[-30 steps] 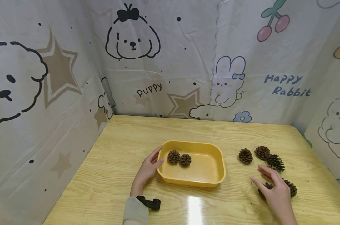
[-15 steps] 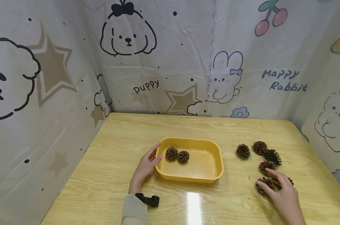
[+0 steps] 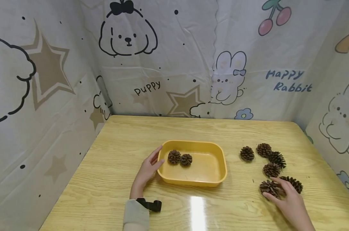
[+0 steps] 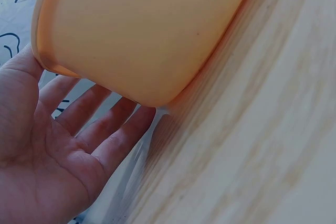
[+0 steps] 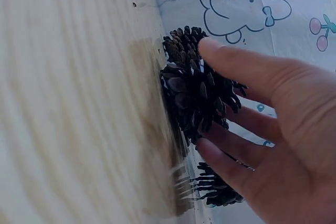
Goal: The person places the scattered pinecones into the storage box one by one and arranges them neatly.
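Observation:
My left hand (image 3: 146,169) holds the left end of a shallow yellow plastic tray (image 3: 209,183), thumb over the rim and fingers along the outer wall. In the left wrist view, the fingertips (image 4: 144,116) touch the tray's outer wall (image 4: 142,40). Two brown pine cones (image 3: 174,157) lie inside at the tray's left. At the right, my right hand (image 3: 291,202) has its thumb and fingers around a pine cone (image 3: 268,188) on the table. The right wrist view has this pine cone (image 5: 199,95) between the thumb and the fingers.
Several other pine cones lie on the right of the wooden table (image 3: 128,134): one (image 3: 247,154) apart, others clustered, and one (image 3: 293,184) just behind the right hand. A printed cloth (image 3: 174,64) encloses the table's back and sides.
My right hand has come down toward the table and closed around the near pine cone. The left hand keeps its place on the tray. The head view has shifted slightly.

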Demonstrator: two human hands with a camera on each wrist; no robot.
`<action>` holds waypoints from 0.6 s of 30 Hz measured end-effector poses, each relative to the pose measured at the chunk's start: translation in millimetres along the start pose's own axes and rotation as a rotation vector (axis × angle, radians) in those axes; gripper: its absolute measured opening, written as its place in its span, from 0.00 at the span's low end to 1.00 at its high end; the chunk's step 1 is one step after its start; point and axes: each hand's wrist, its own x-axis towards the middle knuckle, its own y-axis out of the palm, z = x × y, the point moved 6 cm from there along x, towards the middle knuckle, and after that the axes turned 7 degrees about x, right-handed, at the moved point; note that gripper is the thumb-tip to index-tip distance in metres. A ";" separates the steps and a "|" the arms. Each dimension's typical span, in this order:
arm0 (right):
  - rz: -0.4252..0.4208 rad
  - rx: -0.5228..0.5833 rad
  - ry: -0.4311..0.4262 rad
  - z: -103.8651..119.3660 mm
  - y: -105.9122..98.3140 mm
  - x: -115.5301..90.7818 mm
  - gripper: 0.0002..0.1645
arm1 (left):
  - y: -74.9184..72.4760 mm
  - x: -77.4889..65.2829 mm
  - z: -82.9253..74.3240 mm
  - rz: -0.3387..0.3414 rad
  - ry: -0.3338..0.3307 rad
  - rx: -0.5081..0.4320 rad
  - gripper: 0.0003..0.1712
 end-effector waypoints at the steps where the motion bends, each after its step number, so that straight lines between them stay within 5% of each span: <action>1: 0.012 0.000 0.005 -0.8 0.7 0.1 0.44 | 0.0 0.1 0.4 0.000 -0.002 -0.004 0.34; 18: 0.014 -0.004 -0.007 -0.8 0.5 1.5 0.38 | 0.1 -0.9 -2.9 -0.002 0.015 -0.010 0.33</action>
